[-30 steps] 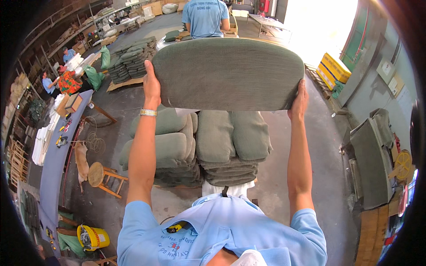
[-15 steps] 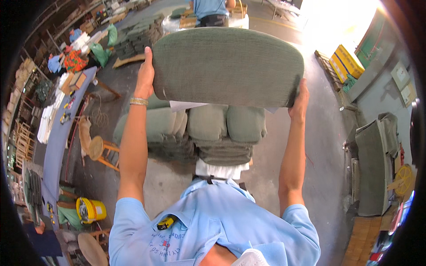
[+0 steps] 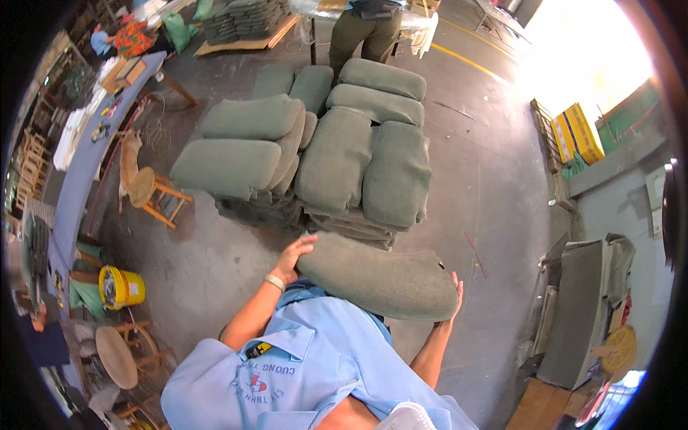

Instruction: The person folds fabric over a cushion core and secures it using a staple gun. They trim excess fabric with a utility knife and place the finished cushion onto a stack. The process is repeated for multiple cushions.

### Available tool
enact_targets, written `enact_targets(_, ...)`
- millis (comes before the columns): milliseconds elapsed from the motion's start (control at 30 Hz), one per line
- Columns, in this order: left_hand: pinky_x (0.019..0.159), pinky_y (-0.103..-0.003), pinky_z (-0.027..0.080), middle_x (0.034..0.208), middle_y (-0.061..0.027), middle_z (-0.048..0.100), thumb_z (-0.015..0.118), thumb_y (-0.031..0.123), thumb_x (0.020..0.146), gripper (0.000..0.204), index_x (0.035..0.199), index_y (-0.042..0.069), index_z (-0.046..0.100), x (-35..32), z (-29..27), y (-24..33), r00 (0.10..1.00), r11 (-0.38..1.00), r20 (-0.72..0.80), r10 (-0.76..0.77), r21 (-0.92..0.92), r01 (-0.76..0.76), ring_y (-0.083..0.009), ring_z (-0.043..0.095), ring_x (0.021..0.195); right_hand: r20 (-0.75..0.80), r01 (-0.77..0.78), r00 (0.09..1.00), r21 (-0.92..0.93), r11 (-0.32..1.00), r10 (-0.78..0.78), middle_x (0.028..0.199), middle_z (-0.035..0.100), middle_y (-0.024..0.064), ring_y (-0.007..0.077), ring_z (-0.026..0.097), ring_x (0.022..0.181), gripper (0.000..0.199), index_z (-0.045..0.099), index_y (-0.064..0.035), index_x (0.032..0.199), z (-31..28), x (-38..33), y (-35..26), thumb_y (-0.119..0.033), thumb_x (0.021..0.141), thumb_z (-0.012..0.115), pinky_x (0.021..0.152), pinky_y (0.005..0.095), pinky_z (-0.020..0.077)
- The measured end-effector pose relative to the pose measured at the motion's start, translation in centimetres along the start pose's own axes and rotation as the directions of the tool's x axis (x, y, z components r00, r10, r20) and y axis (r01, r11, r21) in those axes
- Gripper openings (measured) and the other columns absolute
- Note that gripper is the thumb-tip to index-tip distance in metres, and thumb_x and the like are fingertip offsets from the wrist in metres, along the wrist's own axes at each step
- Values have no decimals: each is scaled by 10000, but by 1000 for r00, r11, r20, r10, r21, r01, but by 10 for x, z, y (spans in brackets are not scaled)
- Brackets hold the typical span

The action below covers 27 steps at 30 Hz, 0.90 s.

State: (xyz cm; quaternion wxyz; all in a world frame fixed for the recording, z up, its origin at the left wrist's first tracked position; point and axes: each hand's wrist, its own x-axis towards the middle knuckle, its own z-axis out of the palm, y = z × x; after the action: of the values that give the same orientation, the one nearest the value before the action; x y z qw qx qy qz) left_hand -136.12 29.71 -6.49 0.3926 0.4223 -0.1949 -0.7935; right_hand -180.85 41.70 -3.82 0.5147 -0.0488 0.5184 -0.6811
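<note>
Close to my waist I hold a grey-green cushion [image 3: 380, 278] with rounded ends, tilted a little down toward the right. My left hand [image 3: 292, 258] grips its left end, thumb and fingers at the edge. My right hand [image 3: 454, 299] presses against the right end with its palm side, fingers pointing up; part of it is hidden behind the cushion. Just beyond, piles of similar cushions [image 3: 331, 159] stand in several stacks on the floor, apart from both hands.
To the left are a wooden stool [image 3: 143, 188], a yellow bucket [image 3: 127, 288] and a long blue table [image 3: 82, 193]. Another person [image 3: 365, 39] stands behind the piles. A grey-green covered board [image 3: 573, 315] leans at the right, with a yellow box [image 3: 579, 135] farther back.
The cushion has come down from in front of me at raised-arm height to my waist, with both hands still on it. The piles behind it now show fully.
</note>
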Motion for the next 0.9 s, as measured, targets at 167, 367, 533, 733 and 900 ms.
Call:
enact_targets(167, 1075, -414, 493, 1441, -102, 577, 655, 159, 943, 499, 1439, 126, 599, 24, 57, 68, 955, 946, 35, 295, 133, -297, -246, 574, 1281, 96, -91, 978, -599, 795, 184, 1432, 579, 165, 293, 574, 1296, 694, 415, 22, 1517, 4, 13, -41, -395, 1016, 655, 1080, 447, 472)
enact_targets(367, 1128, -363, 430, 1457, -93, 580, 677, 268, 978, 495, 1440, 104, 607, 50, 122, 182, 745, 601, 211, 633, 473, -644, -209, 542, 1316, 353, 415, 884, -289, 863, -307, 1562, 451, 161, 271, 505, 1372, 653, 309, -24, 1603, 115, 64, -113, -147, 1038, 613, 1143, 416, 417)
enact_targets(533, 1134, -355, 424, 1452, -100, 611, 694, 233, 976, 491, 1430, 65, 610, 88, 104, 228, 662, 426, 177, 729, 640, -640, -201, 550, 1334, 437, 506, 831, -337, 794, -344, 1667, 298, 156, 284, 367, 1486, 720, 280, -78, 1630, 183, 125, -107, -239, 1031, 644, 1200, 431, 336)
enact_targets(733, 796, -487, 520, 956, -210, 653, 614, 261, 923, 214, 952, 50, 598, 79, 6, 130, 638, 277, -11, 770, 907, -319, -408, 662, 905, 276, 291, 952, -669, 683, -135, 1604, 413, 202, 327, 466, 1423, 771, 368, -43, 1590, 130, 169, 38, -461, 1011, 658, 1130, 449, 415)
enact_targets(900, 978, -518, 527, 1221, -243, 701, 616, 442, 947, 503, 1216, 24, 699, -32, -215, -71, 824, 335, -447, 349, 880, 336, -409, 677, 1128, 206, -127, 864, -795, 594, 460, 914, 637, 98, 216, 617, 678, 455, 570, -46, 1210, -31, 130, 211, -462, 1053, 475, 520, 355, 491)
